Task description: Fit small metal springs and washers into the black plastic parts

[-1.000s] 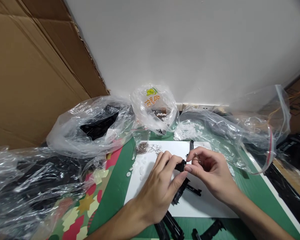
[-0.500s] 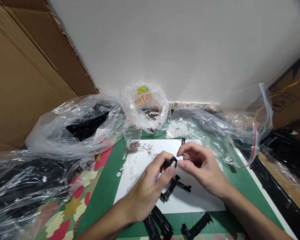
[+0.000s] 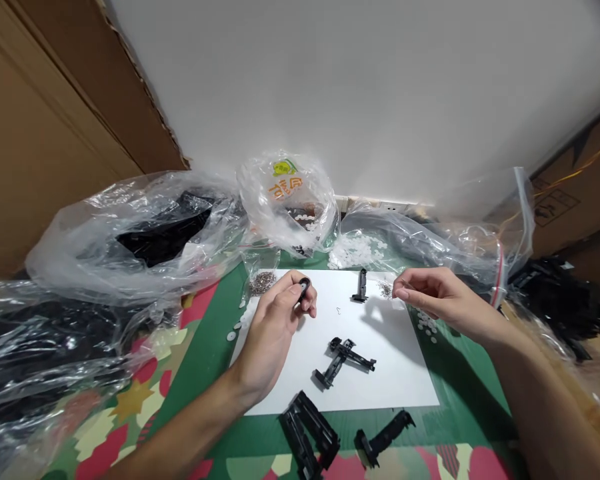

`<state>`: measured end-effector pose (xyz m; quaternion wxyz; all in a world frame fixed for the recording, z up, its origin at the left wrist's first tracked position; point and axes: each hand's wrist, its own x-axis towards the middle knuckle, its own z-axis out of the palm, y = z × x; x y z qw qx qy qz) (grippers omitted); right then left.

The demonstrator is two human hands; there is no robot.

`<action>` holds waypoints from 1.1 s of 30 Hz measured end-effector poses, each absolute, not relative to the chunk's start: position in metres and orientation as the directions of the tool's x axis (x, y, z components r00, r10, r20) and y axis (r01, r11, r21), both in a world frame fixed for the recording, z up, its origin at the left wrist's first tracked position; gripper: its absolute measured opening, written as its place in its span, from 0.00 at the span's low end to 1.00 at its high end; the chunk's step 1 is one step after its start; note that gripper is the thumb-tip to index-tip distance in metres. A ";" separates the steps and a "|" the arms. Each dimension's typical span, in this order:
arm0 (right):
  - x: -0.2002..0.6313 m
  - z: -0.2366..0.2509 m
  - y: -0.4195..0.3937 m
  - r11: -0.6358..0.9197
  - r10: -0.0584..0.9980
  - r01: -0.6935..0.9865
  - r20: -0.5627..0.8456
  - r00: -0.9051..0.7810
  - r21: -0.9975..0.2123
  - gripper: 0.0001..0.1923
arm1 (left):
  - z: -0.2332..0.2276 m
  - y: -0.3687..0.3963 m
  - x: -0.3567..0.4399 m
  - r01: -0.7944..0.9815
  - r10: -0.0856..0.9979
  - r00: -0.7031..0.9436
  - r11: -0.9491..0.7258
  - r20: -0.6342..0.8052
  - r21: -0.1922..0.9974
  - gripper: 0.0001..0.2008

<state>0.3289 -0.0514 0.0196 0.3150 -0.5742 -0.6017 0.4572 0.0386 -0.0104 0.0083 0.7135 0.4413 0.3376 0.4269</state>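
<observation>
My left hand (image 3: 275, 323), left of the paper's middle, is closed around a small black plastic part (image 3: 305, 287); its rounded end shows by the thumb, the rest hidden by the fingers. My right hand (image 3: 443, 299) is over the right edge of the white paper (image 3: 300, 383), thumb and fingertips pinched together. Whatever sits in that pinch is too small to make out. Beside those fingertips lies a pile of tiny metal pieces (image 3: 384, 289). A black plastic part (image 3: 361, 287) stands out near the paper's back edge, and two crossed black parts (image 3: 343, 360) lie at its middle.
More black parts (image 3: 310, 433) and a single black part (image 3: 385, 438) lie at the front edge. White discs (image 3: 427, 325) are scattered right of the paper. Plastic bags (image 3: 290, 200) line the back, one with brown metal bits (image 3: 263, 283). White pieces (image 3: 357, 250) are heaped behind.
My hands have come apart: the right moved right to the metal pile, the left drew left with the black part. The crossed parts are now uncovered. The view shifted slightly.
</observation>
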 end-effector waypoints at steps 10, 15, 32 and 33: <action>0.321 0.023 -0.069 -0.050 0.835 0.565 -0.345 -0.429 -0.823 0.18 | 0.009 -0.009 0.039 -0.345 0.878 0.461 0.313 -0.130 0.885 0.12; 0.342 0.008 -0.124 -0.157 0.947 0.629 -0.296 -0.122 -0.762 0.23 | 0.008 -0.010 0.038 -0.346 0.879 0.455 0.323 -0.144 0.881 0.14; 0.411 -0.028 -0.201 -0.498 0.768 0.680 0.090 0.634 -0.538 0.25 | 0.011 -0.008 0.038 -0.251 0.878 0.461 0.271 -0.132 0.929 0.11; 0.410 -0.028 -0.198 -0.515 0.760 0.686 0.097 0.643 -0.514 0.26 | 0.011 -0.008 0.038 -0.244 0.876 0.462 0.274 -0.137 0.930 0.11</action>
